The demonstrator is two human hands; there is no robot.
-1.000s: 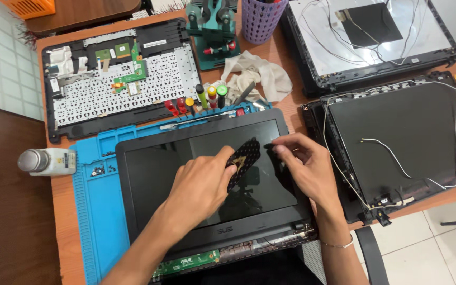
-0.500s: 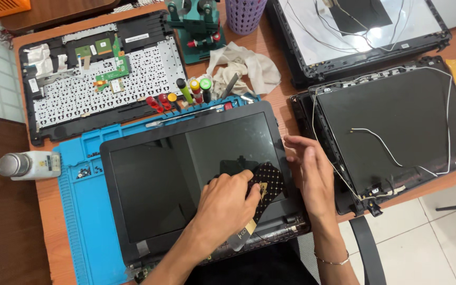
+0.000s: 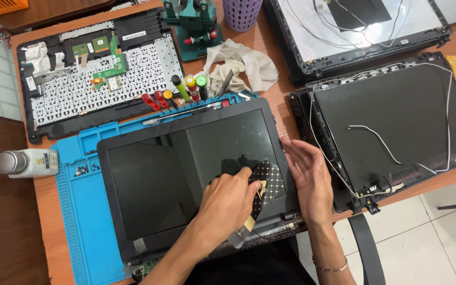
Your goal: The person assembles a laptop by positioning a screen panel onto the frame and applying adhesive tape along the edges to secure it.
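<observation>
Head view, both forearms bare, entering from near edge. Left hand: palm down, knuckles up, fingers curled and closed in a pinch at the far-right side of the hand; wrist straight, forearm running diagonally from near-left. Right hand: flat, palm down, fingers extended and slightly spread, tips pointing far-left; thumb tucked toward the left hand. Right wrist bent a little, forearm running to near edge, thin bracelet round it. Hands just beside each other, not touching.
</observation>
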